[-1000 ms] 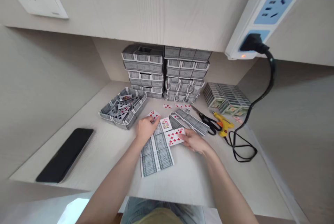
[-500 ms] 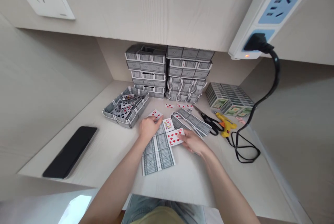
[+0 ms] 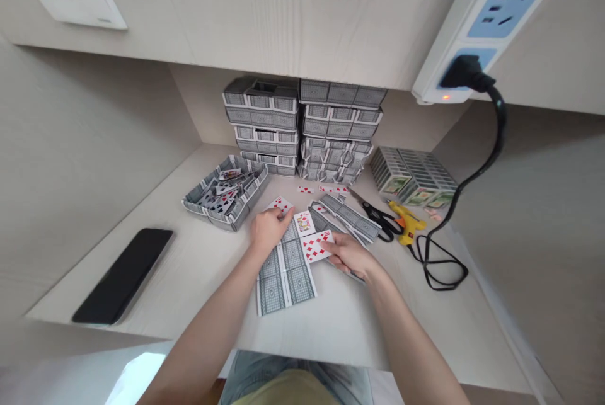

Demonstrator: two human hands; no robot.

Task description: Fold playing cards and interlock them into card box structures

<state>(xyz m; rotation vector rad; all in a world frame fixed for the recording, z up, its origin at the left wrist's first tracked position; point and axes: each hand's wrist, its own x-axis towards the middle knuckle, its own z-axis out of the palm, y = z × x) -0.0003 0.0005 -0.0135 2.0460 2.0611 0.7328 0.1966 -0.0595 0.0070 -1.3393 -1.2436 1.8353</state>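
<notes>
My right hand (image 3: 350, 255) pinches a ten of diamonds playing card (image 3: 316, 246), face up, at the right edge of a panel of joined cards (image 3: 283, 279). The panel lies flat, its grey patterned backs up, with a white strip along its middle. My left hand (image 3: 271, 227) is closed over the panel's upper left part, thumb on top; its other fingertips are hidden. Beyond it a diamonds card (image 3: 280, 205) shows face up. Between my hands lies a face card (image 3: 304, 223). Folded card strips (image 3: 352, 219) lie just past my right hand.
A card-made tray (image 3: 227, 216) holds loose cards and cut pieces. Stacked card boxes (image 3: 265, 118) stand at the back. Black scissors (image 3: 382, 221), a yellow glue gun (image 3: 407, 222) with its cable, and packed card decks (image 3: 411, 175) are right. A phone (image 3: 123, 276) lies left.
The view has shifted slightly. Both hands keep nearly the same place on the panel and the ten of diamonds. A grey edge now shows more clearly below my right hand.
</notes>
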